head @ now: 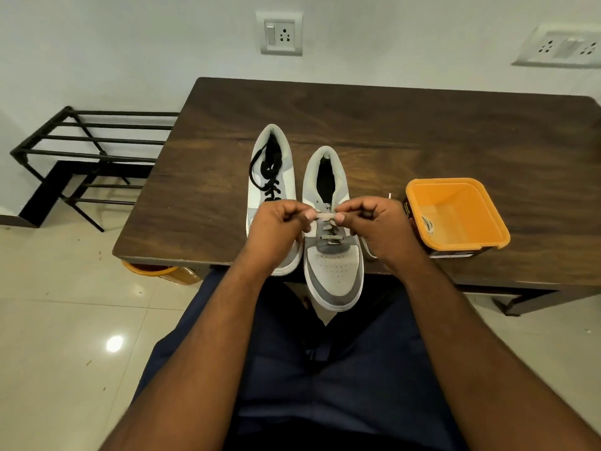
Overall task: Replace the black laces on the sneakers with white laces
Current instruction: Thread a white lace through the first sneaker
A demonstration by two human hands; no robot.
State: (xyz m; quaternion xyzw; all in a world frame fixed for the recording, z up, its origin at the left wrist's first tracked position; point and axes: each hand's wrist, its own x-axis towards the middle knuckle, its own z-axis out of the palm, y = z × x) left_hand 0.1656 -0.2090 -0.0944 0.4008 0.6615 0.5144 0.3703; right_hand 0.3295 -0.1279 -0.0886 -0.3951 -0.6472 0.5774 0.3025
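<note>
Both hands up over the near shoe, close together but not touching. Left hand [283, 219] has fingers curled, pinching one end of the stretch of white lace [325, 216] between thumb and forefinger; right hand [367, 219] does the same on the other end, so the lace runs taut and level between them, just above the eyelets. Right sneaker [333, 265], grey and white, toe hanging a bit over the table's near edge: black lace gone, white lace crossed through the lower eyelets, roughly two or three rows visible below the hands; upper eyelets look unthreaded, though the hands hide part of that zone. A white lace tip [389, 195] pokes up past the right hand, probably the free end of the same lace, can't confirm. Left sneaker [271, 177] sits just beside it, further back, black lace [270, 177] still in, loosened, with a loop spilling over the collar. Judgement: well under half done; right shoe part-laced, left shoe not started, neither tied. Orange tub [458, 216] to the right on the wooden table [390, 125], something pale coiled inside at its near left corner, likely the second white lace but too small to be sure. Removed black lace not in view. Black metal rack [87, 151] on the floor left, wall sockets behind, orange object under the table edge.
</note>
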